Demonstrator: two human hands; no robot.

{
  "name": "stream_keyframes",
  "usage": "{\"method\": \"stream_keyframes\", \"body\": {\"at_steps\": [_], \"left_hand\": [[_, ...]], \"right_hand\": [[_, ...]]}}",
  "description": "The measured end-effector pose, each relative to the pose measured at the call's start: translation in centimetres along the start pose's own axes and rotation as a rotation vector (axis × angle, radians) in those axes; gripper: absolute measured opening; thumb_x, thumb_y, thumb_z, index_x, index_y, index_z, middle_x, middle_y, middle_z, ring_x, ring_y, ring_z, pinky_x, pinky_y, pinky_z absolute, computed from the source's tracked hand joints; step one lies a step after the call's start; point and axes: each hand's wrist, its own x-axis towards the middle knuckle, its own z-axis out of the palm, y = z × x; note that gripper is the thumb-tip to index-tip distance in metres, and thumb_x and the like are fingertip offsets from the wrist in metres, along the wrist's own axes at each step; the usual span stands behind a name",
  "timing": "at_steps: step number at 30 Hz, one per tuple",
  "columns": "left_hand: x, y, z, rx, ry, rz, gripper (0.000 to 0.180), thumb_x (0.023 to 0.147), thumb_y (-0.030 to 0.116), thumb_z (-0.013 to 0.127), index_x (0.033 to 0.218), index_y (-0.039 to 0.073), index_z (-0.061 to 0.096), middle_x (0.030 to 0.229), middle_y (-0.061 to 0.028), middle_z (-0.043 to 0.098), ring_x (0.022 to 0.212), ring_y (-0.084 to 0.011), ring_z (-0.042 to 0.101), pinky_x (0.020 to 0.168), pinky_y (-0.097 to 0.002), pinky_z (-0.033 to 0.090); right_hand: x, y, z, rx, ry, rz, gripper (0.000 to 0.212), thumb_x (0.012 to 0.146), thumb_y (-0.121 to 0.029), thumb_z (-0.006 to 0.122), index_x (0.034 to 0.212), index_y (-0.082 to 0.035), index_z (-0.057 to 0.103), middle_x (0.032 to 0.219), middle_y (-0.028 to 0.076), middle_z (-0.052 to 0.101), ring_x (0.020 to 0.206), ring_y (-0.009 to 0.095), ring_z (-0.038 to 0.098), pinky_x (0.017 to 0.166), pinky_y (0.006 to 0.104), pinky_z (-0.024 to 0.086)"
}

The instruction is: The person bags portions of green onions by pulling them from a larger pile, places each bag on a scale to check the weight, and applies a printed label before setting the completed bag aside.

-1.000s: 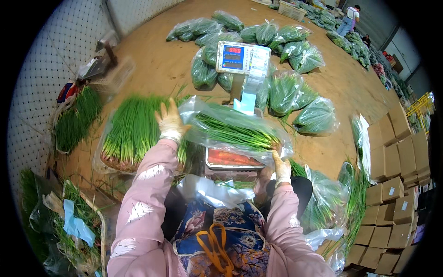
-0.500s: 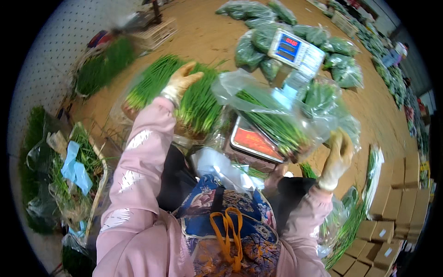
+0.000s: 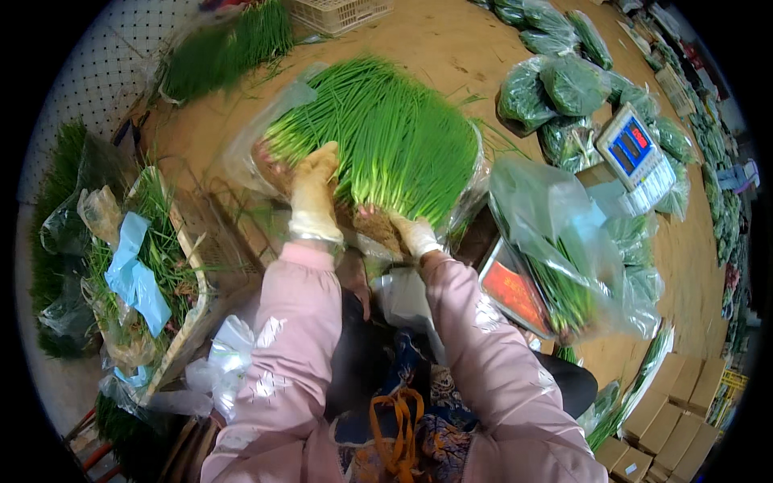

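Observation:
A large pile of spring onions (image 3: pixel 403 129) lies ahead of me on a clear plastic sheet, green tops pointing away and soil-covered roots toward me. My left hand (image 3: pixel 314 189), in a cream glove, is closed at the stems on the pile's left part, its fingertips partly sunk among them. Also gloved, my right hand (image 3: pixel 416 235) is closed on the root ends at the pile's near edge, its fingers partly hidden. To the right, a clear plastic bag (image 3: pixel 531 193) with a bunch of spring onions (image 3: pixel 568 294) inside rests on the scale's orange-red plate (image 3: pixel 514 291).
The scale's lit display (image 3: pixel 632 149) stands behind the bag. Filled bags of greens (image 3: pixel 576 84) lie at the far right. A crate (image 3: pixel 189 241) with loose greens and a blue plastic bag (image 3: pixel 137 274) stands at left. Cardboard boxes (image 3: pixel 672 402) are stacked at lower right.
My right hand has let go of the plastic bag by the scale and moved left to the pile's roots. My left hand has drawn nearer to the stems. The view has shifted left.

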Motion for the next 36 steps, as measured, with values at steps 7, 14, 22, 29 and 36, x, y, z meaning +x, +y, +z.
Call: {"method": "stream_keyframes", "body": {"at_steps": [7,14,22,29,36], "left_hand": [[1.6,-0.2,-1.0,0.066,0.052,-0.036,0.027,0.085,0.017,0.059,0.109,0.007,0.061,0.102,0.0021,0.059,0.086,-0.0071,0.048,0.075,-0.0225,0.036],[2.0,-0.4,-1.7,0.039,0.102,-0.062,0.026,0.083,0.017,0.061,0.108,0.007,0.062,0.098,0.0013,0.06,0.08,-0.0065,0.048,0.069,-0.0207,0.036],[3.1,-0.8,-1.4,-0.013,0.2,-0.02,0.023,0.083,0.016,0.063,0.104,0.007,0.064,0.09,0.0026,0.061,0.071,-0.0062,0.047,0.061,-0.0207,0.036],[2.7,-3.0,-0.4,0.286,-0.256,-0.291,0.039,0.085,0.037,0.06,0.103,0.003,0.06,0.088,-0.0049,0.061,0.081,-0.0144,0.052,0.077,-0.0288,0.041],[-1.4,-4.0,3.7,0.324,-0.257,-0.237,0.024,0.076,0.001,0.058,0.1,-0.001,0.054,0.073,-0.0079,0.06,0.061,-0.0148,0.057,0.052,-0.0248,0.045]], "right_hand": [[2.8,-2.6,0.0,-0.788,-0.107,-0.492,0.022,0.084,-0.014,0.046,0.087,-0.003,0.065,0.088,0.015,0.064,0.091,0.029,0.06,0.079,0.0339,0.046],[1.6,-5.4,-3.3,0.509,-0.193,0.364,0.036,0.087,-0.03,0.057,0.08,0.005,0.062,0.065,0.011,0.061,0.057,0.017,0.06,0.043,0.0297,0.044],[0.8,-5.9,-0.3,0.57,-0.189,0.202,0.028,0.079,-0.027,0.068,0.096,-0.004,0.066,0.081,0.002,0.064,0.058,0.01,0.048,0.053,0.0243,0.04],[-3.8,-10.3,-8.1,1.181,-0.373,-0.097,0.024,0.084,-0.018,0.06,0.102,-0.003,0.058,0.096,0.003,0.061,0.083,0.012,0.056,0.074,0.0229,0.044],[-5.2,-10.6,-9.5,1.342,-0.285,-0.044,0.02,0.088,-0.017,0.059,0.099,-0.002,0.053,0.074,0.004,0.057,0.064,0.013,0.056,0.058,0.0265,0.049]]}}
